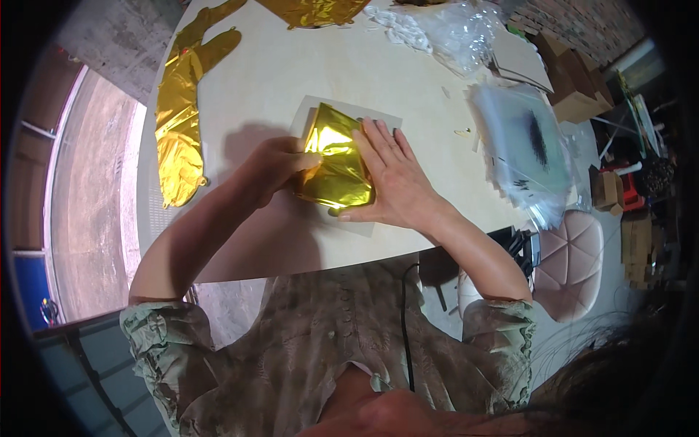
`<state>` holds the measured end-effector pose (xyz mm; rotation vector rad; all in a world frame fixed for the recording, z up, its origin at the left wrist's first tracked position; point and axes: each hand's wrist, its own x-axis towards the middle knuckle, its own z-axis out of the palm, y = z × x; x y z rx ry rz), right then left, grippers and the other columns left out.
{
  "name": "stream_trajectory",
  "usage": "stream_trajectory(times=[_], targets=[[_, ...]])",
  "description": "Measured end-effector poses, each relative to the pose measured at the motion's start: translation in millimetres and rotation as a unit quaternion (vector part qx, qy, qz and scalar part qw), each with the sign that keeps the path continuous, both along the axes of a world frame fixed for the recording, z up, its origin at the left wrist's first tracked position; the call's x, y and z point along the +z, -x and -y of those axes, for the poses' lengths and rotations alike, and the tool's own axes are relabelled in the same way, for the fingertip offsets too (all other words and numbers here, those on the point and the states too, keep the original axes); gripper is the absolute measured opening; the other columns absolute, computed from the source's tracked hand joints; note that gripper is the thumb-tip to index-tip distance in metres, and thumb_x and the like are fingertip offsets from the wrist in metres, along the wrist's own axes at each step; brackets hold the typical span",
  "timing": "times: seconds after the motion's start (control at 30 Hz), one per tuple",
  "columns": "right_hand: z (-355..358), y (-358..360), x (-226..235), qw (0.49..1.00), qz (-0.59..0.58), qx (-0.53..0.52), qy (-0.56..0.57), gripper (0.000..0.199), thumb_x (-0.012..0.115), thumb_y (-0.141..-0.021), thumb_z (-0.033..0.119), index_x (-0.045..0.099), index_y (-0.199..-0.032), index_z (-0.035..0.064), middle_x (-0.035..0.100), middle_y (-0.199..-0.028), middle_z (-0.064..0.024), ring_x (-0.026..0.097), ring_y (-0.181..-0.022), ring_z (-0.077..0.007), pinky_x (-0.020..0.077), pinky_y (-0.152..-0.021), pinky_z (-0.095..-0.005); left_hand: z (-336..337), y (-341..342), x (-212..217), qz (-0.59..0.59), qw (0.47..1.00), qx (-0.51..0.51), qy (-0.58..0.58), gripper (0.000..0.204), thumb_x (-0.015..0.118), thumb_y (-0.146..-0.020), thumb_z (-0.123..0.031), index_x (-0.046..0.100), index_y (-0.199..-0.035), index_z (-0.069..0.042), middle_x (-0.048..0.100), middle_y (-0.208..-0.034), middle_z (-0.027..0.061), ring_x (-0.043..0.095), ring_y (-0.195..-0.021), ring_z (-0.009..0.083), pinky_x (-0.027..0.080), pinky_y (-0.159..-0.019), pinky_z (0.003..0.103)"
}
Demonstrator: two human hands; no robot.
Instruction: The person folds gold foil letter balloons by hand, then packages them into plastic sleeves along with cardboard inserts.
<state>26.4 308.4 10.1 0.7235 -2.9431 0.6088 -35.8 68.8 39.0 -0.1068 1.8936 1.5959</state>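
A folded packet of shiny gold foil [338, 160], apparently a flattened foil balloon, lies in front of me on the table. Under it is a greyish see-through sheet or bag [355, 224], whose corners stick out around the foil. My left hand [273, 166] is closed on the packet's left edge, thumb on top; its other fingers are partly hidden. Along the right edge, my right hand [397, 175] lies flat with fingers stretched out, the fingertips touching the foil and the thumb by its lower corner.
Long gold foil balloons [180, 95] lie flat along the table's left edge, and more gold foil [313, 13] at the far edge. A stack of clear plastic bags [513, 149] is at right, with crumpled clear plastic [459, 36] beyond. Cardboard boxes [571, 80] and a padded stool [571, 266] stand right.
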Motion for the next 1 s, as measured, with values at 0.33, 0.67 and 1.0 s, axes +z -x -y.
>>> stream_trajectory(times=[0.33,0.67,1.0], targets=[[2,-3,1,0.997,0.001,-0.005,-0.083,0.126,0.063,-0.074,0.08,0.021,-0.155,-0.0073,0.02,-0.162,-0.0261,0.012,-0.154,-0.0371,0.0085,-0.125,-0.0502,-1,15,-3,-0.083,0.991,-0.074,0.069,0.036,0.073,-0.089,-0.022,0.065,-0.103,0.01,0.069,-0.085,0.0121,0.065,-0.069,0.0166,0.052,-0.061,0.028],[4,0,-1,0.994,-0.004,-0.007,-0.112,0.124,0.061,-0.075,0.08,0.02,-0.156,-0.0047,0.019,-0.163,-0.0256,0.011,-0.154,-0.0369,0.0065,-0.125,-0.0496,2,28,-2,-0.149,0.974,-0.117,0.125,0.04,0.066,-0.095,-0.033,0.07,-0.092,0.007,0.067,-0.071,0.0096,0.059,-0.061,0.0128,0.046,-0.055,0.029],[4,-1,1,0.994,0.0,-0.004,-0.107,0.124,0.061,-0.074,0.08,0.022,-0.156,-0.0046,0.019,-0.163,-0.0253,0.012,-0.154,-0.0373,0.0064,-0.125,-0.0495,-4,41,-15,-0.253,0.939,-0.102,0.209,0.045,0.072,-0.089,-0.039,0.071,-0.082,0.005,0.068,-0.066,0.0085,0.061,-0.057,0.0141,0.047,-0.055,0.029]])
